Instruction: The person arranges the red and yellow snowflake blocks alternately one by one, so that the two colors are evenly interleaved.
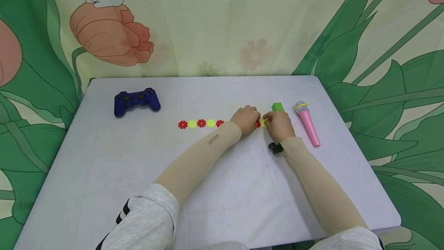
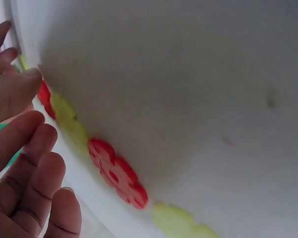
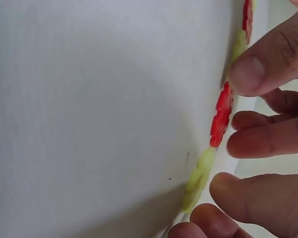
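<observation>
Flower-shaped plastic discs, red and yellow by turns, lie in a row across the white table. My left hand (image 1: pixel 245 119) is over the row with its fingers bent loosely; its fingertips are right beside a red flower disc (image 3: pixel 222 116) and nothing shows between them. At the row's right end is a yellow flower disc (image 3: pixel 198 178). My right hand (image 1: pixel 279 125) has its thumb and fingertips close to that disc's edge, a gap showing between them. Another red flower disc (image 2: pixel 116 171) lies in the row left of my left hand, which hides part of the row in the head view.
A green block (image 1: pixel 278 107) stands just beyond my right hand. A pink toy microphone (image 1: pixel 308 124) lies to its right. At the back left is a dark blue game controller (image 1: pixel 137 101). The white table (image 1: pixel 104 173) is backed by a printed curtain.
</observation>
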Motion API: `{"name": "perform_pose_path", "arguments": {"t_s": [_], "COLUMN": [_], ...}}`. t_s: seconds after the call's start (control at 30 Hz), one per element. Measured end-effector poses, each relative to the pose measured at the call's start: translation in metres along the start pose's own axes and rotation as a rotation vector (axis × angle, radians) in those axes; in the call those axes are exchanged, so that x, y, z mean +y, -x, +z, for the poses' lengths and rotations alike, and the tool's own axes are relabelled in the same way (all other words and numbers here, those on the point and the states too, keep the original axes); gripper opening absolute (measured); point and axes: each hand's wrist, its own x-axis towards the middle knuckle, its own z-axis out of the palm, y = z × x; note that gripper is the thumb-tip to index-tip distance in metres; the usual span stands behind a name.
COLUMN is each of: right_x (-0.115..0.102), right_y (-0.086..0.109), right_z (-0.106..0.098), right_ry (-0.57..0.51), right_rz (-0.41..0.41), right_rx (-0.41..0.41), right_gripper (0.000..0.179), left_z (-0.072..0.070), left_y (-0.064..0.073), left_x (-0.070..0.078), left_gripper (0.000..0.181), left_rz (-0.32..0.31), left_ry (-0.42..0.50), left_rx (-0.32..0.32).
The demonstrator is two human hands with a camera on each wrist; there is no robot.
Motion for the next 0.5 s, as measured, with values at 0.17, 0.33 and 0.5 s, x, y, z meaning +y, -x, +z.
{"name": "perform_pose_path", "arguments": {"t_s": [0.17,0.33,0.5], "right_x": [-0.002,0.000,0.001], "right_y": [0.004,0.017,0.028], "right_z": [-0.001,-0.005,-0.012], "right_ry": [-0.011,0.000,-0.015], "right_rz": [-0.009,-0.007,-0.004], "right_rx": [0.046,0.090,0.099], "right_gripper": [0.025,0.027,0.031], "left_z": [-0.007,-0.018,-0.028], "left_y": [0.005,0.019,0.040], "left_x": [-0.013,-0.029,-0.046], "left_gripper": [0.037,0.046,0.048], "left_rz": [-0.031,-0.073,-0.093], "left_ry": [0.071,0.113,0.128], "left_rx": [0.013,0.042,0.108]}}
